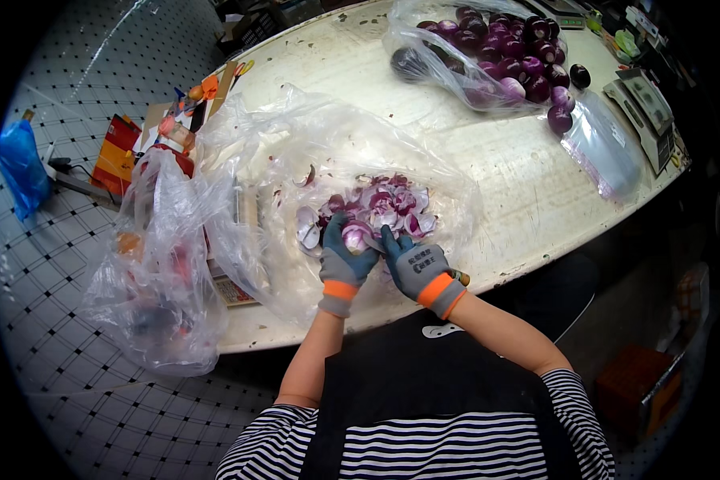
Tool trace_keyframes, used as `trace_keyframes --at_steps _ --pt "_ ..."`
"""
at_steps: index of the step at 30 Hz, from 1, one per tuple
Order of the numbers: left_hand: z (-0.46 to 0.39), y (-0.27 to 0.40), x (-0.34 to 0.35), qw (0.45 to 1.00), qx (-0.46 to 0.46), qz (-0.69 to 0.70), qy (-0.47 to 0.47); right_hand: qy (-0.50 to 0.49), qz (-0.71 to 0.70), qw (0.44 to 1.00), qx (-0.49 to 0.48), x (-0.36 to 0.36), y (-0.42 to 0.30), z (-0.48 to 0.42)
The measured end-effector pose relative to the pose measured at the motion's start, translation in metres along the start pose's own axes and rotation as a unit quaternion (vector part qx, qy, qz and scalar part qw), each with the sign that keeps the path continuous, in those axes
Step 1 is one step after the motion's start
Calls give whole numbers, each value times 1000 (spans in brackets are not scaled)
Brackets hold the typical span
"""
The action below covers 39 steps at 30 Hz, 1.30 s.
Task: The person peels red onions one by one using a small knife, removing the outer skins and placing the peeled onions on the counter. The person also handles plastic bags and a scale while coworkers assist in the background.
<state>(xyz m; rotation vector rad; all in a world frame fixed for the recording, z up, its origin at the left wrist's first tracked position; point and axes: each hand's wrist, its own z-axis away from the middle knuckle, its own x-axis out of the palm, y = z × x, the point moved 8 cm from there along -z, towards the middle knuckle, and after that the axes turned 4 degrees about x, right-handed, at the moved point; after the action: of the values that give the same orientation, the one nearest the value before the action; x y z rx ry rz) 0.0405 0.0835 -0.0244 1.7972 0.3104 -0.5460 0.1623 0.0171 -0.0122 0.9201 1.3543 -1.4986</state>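
In a grey and blue coated work glove, my left hand (345, 255) is closed around a red onion (356, 236) with pale purple flesh showing. My right hand (417, 264), gloved the same way, grips a knife; its short blade (374, 243) points at the onion, and the end of its handle (459, 276) shows past the wrist side. Just beyond both hands lies a heap of red onion skins (390, 201). The skins rest on a clear plastic sheet or bag (360, 138) spread over the white table (486, 162).
A clear bag of whole red onions (504, 54) lies at the far side, a few onions spilling out. Right of it are a flat clear plastic bag (603, 150) and a scale (642, 114). Scissors (243, 68) lie at the left edge, where a crumpled plastic bag (162, 288) hangs.
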Motion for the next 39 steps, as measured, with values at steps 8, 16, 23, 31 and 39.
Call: trace_keyframes --at_steps 8,16,23,31,39 --pt "2 13 -4 993 83 -76 32 -55 -20 998 18 5 -6 -2" --pt "2 18 -7 991 75 -101 47 -85 -63 992 62 16 -2 -11" --pt "-5 -2 0 998 5 34 -53 -6 -170 985 31 31 12 -19" --pt "2 -22 9 962 -152 209 -85 -38 -318 947 3 36 4 -26" --pt "12 -28 8 955 -198 195 -101 -101 -386 910 109 53 30 -39"
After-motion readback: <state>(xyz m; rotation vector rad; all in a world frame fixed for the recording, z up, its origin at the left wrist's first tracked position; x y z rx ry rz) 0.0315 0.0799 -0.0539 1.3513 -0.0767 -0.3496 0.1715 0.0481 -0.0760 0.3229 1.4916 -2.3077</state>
